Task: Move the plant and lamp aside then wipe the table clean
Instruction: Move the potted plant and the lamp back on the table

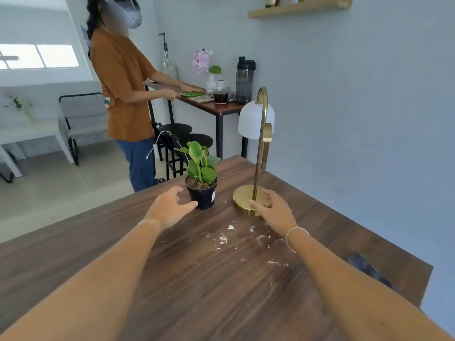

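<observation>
A small green plant in a black pot (202, 193) stands on the dark wooden table (221, 291) near its far end. My left hand (170, 207) is just left of the pot, fingers spread, thumb tip touching the pot's lower side. To the right stands a brass lamp (258, 153) with a white dome shade and a round base. My right hand (270, 210) rests on the front of that base, fingers curled over its rim. White crumbs and powder (226, 238) lie scattered on the table below both objects.
A dark grey cloth (366, 269) lies near the table's right edge. A blue wall runs close along the right. Behind the table, a person in an orange shirt (123, 89) works at a narrow side table (216, 107) with a bottle, cup and vase. Black stools (187, 141) stand beneath.
</observation>
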The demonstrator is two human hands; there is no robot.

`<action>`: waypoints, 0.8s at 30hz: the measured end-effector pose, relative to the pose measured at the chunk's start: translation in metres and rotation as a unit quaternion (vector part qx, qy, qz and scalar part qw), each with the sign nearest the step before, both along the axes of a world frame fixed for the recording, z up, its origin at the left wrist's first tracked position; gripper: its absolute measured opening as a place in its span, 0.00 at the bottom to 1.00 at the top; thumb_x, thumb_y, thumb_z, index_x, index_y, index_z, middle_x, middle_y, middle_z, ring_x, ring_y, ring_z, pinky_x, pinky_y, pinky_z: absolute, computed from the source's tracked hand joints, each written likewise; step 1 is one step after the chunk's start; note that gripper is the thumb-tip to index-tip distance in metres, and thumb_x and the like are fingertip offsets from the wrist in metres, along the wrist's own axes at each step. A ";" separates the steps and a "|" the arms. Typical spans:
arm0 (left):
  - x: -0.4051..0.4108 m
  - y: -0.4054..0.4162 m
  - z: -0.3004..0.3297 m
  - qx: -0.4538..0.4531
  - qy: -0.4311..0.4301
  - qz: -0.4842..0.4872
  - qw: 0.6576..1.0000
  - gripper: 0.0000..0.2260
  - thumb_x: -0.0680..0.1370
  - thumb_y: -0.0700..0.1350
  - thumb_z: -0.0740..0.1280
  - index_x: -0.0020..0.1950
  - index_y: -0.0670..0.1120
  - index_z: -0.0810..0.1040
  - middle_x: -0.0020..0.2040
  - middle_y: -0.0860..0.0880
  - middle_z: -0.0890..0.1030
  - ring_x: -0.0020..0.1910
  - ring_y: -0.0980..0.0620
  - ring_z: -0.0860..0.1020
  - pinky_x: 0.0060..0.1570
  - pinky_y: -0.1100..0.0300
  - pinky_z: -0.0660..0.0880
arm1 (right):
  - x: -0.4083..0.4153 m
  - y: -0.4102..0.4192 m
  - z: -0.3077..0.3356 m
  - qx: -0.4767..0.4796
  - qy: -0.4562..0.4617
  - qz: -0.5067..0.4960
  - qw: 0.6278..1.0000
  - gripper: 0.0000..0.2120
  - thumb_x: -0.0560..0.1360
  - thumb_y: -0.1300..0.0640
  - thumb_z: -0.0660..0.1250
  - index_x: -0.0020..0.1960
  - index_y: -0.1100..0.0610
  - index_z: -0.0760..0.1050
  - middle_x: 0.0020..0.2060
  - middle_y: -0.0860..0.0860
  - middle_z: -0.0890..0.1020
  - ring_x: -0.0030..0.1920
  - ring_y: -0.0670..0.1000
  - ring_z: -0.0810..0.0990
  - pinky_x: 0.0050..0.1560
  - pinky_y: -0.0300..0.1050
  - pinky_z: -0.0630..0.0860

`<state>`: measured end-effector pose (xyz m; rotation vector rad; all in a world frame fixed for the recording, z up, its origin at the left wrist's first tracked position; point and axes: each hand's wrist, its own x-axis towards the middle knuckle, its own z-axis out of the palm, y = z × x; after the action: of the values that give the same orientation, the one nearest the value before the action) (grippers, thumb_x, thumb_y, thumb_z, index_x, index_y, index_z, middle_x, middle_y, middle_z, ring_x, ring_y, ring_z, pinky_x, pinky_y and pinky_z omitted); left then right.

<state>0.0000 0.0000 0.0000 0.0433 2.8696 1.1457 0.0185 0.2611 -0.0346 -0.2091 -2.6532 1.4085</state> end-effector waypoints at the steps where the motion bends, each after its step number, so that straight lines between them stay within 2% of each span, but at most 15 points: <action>1: -0.005 0.002 -0.004 0.018 0.000 0.005 1.000 0.33 0.72 0.56 0.68 0.72 0.47 0.62 0.68 0.42 0.72 0.65 0.44 0.72 0.64 0.50 0.68 | -0.005 -0.004 0.002 -0.025 0.019 -0.006 0.999 0.26 0.71 0.41 0.65 0.66 0.48 0.67 0.63 0.49 0.74 0.61 0.51 0.73 0.58 0.52 0.75; 3: -0.016 0.005 -0.009 0.056 -0.001 0.011 0.998 0.36 0.70 0.55 0.71 0.73 0.47 0.60 0.70 0.44 0.71 0.67 0.45 0.70 0.66 0.49 0.66 | -0.015 -0.011 0.008 -0.108 0.053 -0.024 0.992 0.16 0.75 0.45 0.62 0.60 0.49 0.72 0.55 0.49 0.77 0.58 0.49 0.75 0.49 0.40 0.74; 5: -0.021 0.009 -0.009 0.103 0.006 0.011 0.995 0.38 0.68 0.54 0.73 0.73 0.48 0.59 0.70 0.47 0.70 0.68 0.47 0.69 0.68 0.50 0.65 | -0.016 -0.021 0.023 -0.190 0.106 -0.031 0.976 0.10 0.77 0.48 0.60 0.53 0.51 0.74 0.46 0.51 0.78 0.51 0.48 0.76 0.44 0.35 0.71; 8: -0.023 0.017 -0.009 0.173 0.017 0.013 0.985 0.39 0.66 0.52 0.76 0.72 0.50 0.60 0.69 0.50 0.72 0.67 0.48 0.71 0.68 0.51 0.66 | -0.015 -0.030 0.042 -0.264 0.176 -0.036 0.948 0.09 0.79 0.51 0.57 0.45 0.48 0.74 0.38 0.50 0.78 0.43 0.49 0.77 0.52 0.44 0.74; 9: -0.044 0.017 -0.023 0.190 0.015 0.016 0.982 0.39 0.66 0.51 0.76 0.72 0.51 0.61 0.68 0.51 0.73 0.65 0.49 0.72 0.66 0.52 0.67 | -0.036 -0.035 0.038 -0.276 0.179 -0.036 0.943 0.10 0.80 0.53 0.55 0.45 0.48 0.74 0.37 0.50 0.77 0.41 0.50 0.76 0.51 0.46 0.74; 12: -0.062 0.023 -0.039 0.224 0.015 0.022 0.974 0.40 0.65 0.48 0.77 0.72 0.51 0.60 0.64 0.52 0.73 0.62 0.52 0.72 0.62 0.58 0.67 | -0.056 -0.037 0.040 -0.270 0.206 -0.036 0.940 0.13 0.80 0.55 0.52 0.44 0.48 0.73 0.34 0.50 0.75 0.36 0.49 0.73 0.43 0.42 0.73; 16: -0.063 0.026 -0.039 0.251 0.031 0.020 0.967 0.40 0.65 0.47 0.77 0.72 0.51 0.60 0.59 0.55 0.72 0.59 0.54 0.71 0.59 0.59 0.66 | -0.055 -0.038 0.047 -0.274 0.241 -0.020 0.931 0.12 0.81 0.54 0.51 0.44 0.49 0.71 0.32 0.49 0.70 0.32 0.46 0.68 0.34 0.34 0.68; 19: -0.064 0.030 -0.043 0.264 0.038 0.030 0.963 0.38 0.65 0.46 0.77 0.70 0.51 0.61 0.59 0.54 0.72 0.59 0.54 0.71 0.58 0.59 0.67 | -0.056 -0.040 0.046 -0.285 0.240 -0.019 0.928 0.11 0.81 0.54 0.51 0.43 0.50 0.70 0.34 0.49 0.68 0.34 0.46 0.66 0.33 0.31 0.67; 24: -0.066 0.030 -0.045 0.276 0.041 0.041 0.959 0.38 0.64 0.47 0.77 0.69 0.50 0.63 0.59 0.53 0.73 0.59 0.53 0.71 0.59 0.59 0.68 | -0.060 -0.040 0.045 -0.284 0.244 -0.015 0.927 0.11 0.80 0.54 0.52 0.43 0.50 0.70 0.34 0.49 0.68 0.34 0.46 0.66 0.34 0.32 0.66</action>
<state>-0.0663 0.0301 -0.0454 -0.0066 2.5333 1.9638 -0.0412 0.2212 0.0101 0.0479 -1.8012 1.8880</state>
